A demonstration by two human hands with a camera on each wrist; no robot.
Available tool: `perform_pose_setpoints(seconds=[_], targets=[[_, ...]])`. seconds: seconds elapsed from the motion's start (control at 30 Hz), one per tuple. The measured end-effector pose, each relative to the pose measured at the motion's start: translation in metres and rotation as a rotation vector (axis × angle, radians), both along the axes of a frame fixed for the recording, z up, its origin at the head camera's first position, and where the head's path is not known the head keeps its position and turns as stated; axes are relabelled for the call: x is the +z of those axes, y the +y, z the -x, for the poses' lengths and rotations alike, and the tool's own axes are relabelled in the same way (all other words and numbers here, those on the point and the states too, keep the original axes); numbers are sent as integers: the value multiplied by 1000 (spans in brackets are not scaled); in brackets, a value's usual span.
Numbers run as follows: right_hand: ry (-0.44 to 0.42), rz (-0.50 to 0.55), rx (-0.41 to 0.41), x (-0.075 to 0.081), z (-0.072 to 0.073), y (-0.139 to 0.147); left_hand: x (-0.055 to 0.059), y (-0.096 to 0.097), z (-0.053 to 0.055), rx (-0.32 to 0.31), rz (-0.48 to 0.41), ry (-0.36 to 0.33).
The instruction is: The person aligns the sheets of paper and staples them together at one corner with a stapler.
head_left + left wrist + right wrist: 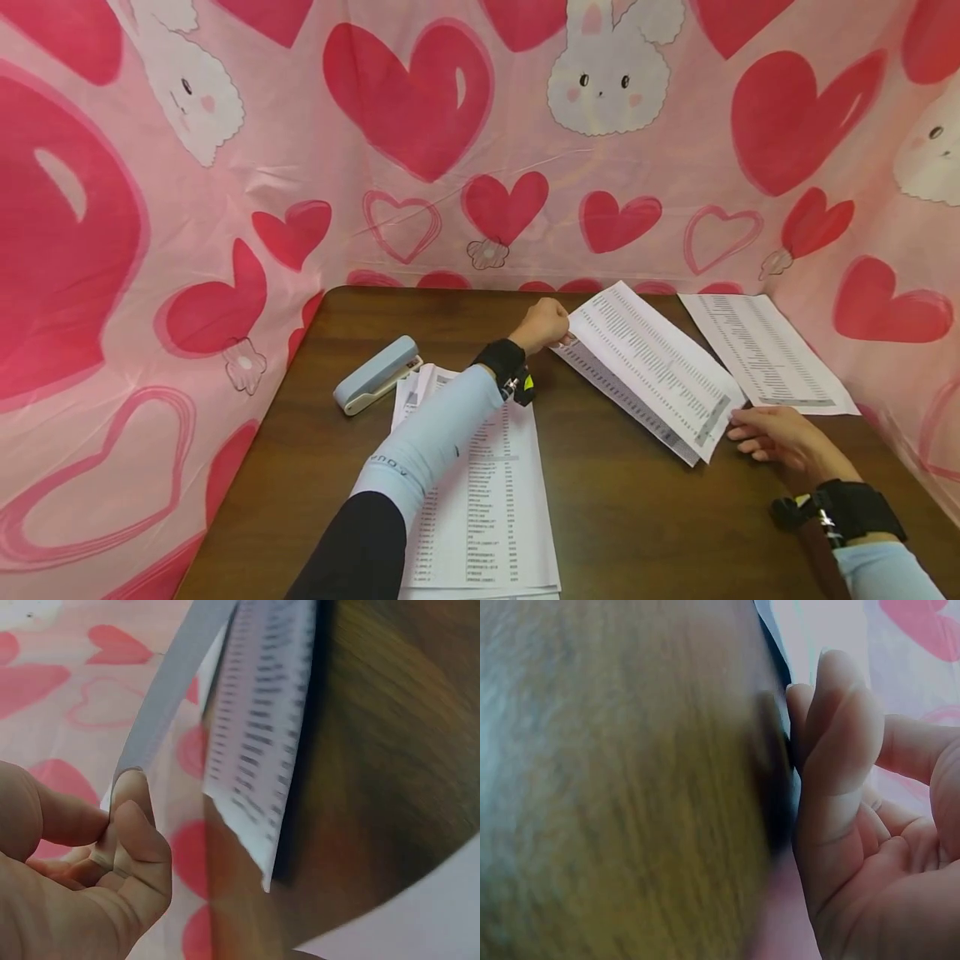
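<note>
A printed sheet of paper [648, 358] hangs tilted over the table's right half, its rows of text facing up. My left hand [543, 325] pinches its far left corner between thumb and fingers; the left wrist view shows the pinched sheet [169, 690] almost edge-on. At the near right corner my right hand [780, 437] holds the paper with its fingertips. In the right wrist view the thumb goes behind the bent fingers [840, 735]. Below the raised sheet, a second printed sheet [630, 400] shows along its left edge, in shadow.
Another printed sheet [772, 354] lies at the back right. Under my left forearm is a stack of printed pages [480, 517]. A light blue stapler [378, 375] lies left of that stack. Pink heart-patterned cloth [600, 167] walls the brown wooden table [615, 517].
</note>
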State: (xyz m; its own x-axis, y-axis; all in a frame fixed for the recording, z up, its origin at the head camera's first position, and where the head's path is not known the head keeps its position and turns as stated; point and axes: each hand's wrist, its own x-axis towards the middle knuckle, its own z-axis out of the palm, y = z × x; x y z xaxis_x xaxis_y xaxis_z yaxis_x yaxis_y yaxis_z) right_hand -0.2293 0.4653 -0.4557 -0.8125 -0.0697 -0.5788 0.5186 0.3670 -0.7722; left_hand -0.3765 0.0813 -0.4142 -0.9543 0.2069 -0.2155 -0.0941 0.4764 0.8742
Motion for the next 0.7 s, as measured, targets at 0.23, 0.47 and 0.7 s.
perform_pose_setpoints(seconds=[0.23,0.47,0.7], targets=[[16,10,15,1,4,-4,15,-9,-9,25,-100,33],[77,115,-10,5,13,-9,22,-22,-11,49,-121,18],[137,272,-75,14,26,-16,26,-40,-15,60,-88,35]])
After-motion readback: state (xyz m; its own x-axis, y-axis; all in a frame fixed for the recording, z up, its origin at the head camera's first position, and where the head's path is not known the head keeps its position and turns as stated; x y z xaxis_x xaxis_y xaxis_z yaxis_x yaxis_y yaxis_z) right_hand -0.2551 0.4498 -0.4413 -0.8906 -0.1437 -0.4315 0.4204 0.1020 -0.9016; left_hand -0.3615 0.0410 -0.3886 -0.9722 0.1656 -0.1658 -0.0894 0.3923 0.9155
